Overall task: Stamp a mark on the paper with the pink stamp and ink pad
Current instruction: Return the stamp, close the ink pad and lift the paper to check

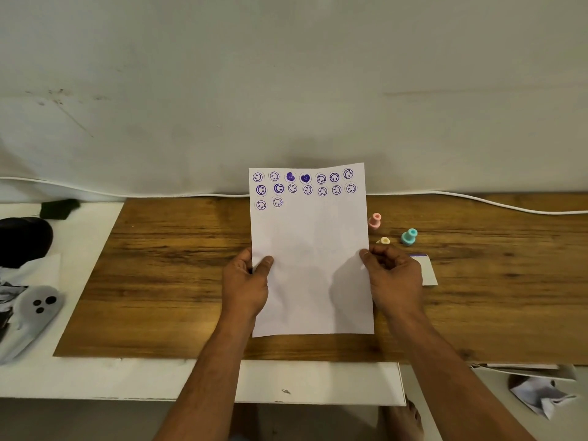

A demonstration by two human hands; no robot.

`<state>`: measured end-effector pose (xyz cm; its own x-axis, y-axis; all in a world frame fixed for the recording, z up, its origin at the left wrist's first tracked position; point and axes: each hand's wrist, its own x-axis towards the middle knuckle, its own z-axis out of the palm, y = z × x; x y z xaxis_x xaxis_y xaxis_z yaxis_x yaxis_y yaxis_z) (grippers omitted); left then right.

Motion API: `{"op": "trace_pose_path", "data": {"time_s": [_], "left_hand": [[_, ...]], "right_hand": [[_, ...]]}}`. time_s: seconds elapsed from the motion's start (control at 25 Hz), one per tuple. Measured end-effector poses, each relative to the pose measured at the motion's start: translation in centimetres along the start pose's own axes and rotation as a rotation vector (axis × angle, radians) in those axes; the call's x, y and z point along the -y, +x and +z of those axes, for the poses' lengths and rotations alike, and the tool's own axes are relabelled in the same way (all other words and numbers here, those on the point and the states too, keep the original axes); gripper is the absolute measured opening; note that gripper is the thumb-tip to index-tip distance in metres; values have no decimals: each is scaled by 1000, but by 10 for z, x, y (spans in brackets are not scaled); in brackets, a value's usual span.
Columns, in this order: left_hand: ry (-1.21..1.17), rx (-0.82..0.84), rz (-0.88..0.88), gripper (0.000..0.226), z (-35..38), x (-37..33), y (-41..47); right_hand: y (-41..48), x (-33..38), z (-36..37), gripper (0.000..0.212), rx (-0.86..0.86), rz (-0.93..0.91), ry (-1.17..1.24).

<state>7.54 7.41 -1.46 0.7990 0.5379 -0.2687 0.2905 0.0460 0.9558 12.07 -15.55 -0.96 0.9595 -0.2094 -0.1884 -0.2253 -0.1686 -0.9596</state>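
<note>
Left hand (246, 283) and right hand (393, 275) grasp the paper (311, 259) by its side edges (purple marks along far end); pink stamp (375, 221) stands just right.

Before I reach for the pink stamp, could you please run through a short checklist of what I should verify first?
1. Paper flat on the wooden board: not ok; both hands hold its side edges and the top end looks lifted.
2. Left hand free: not ok, it pinches the paper's left edge.
3. Right hand free: not ok, it pinches the right edge.
4. Pink stamp reachable: ok, standing alone right of the paper.
5. Blank space for a mark: ok, below the stamped rows.
6. Ink pad open: cannot tell, mostly hidden behind the right hand.
</note>
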Motion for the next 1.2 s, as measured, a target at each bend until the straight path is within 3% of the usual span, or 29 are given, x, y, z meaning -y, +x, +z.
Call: {"op": "trace_pose_path", "data": {"time_s": [0.12,0.24,0.36,0.44,0.52,0.56,0.64,0.76,1.0,1.2], "left_hand": [[153,22,42,23,3,2,-1],[362,72,66,38,6,6,-7],[619,18,170,68,8,9,-12],[791,-8,220,87,7,9,-13],[918,17,231,80,6,10,-14],[972,41,244,69,5,12,-13],[1063,71,265,53,3,15,-14],[1082,66,257,50,5,18,-13],[1164,43,287,52,6,24,-18],[1273,243,218,61,-1,-5,-17]], "right_hand": [[-2,-4,2,16,12,-30,-65],[-10,-7,6,8,29,-144,-331],[-18,-14,11,31,28,-323,-586],[-21,-15,15,61,26,-393,-722],[-24,-15,18,89,18,-417,-861],[-25,-16,18,93,38,-434,-930],[-27,-20,17,75,158,-469,-1089],[-27,-27,18,52,243,-461,-1131],[-31,-32,21,52,222,-410,-1116],[-34,-6,14,62,410,-332,-1161]]}}
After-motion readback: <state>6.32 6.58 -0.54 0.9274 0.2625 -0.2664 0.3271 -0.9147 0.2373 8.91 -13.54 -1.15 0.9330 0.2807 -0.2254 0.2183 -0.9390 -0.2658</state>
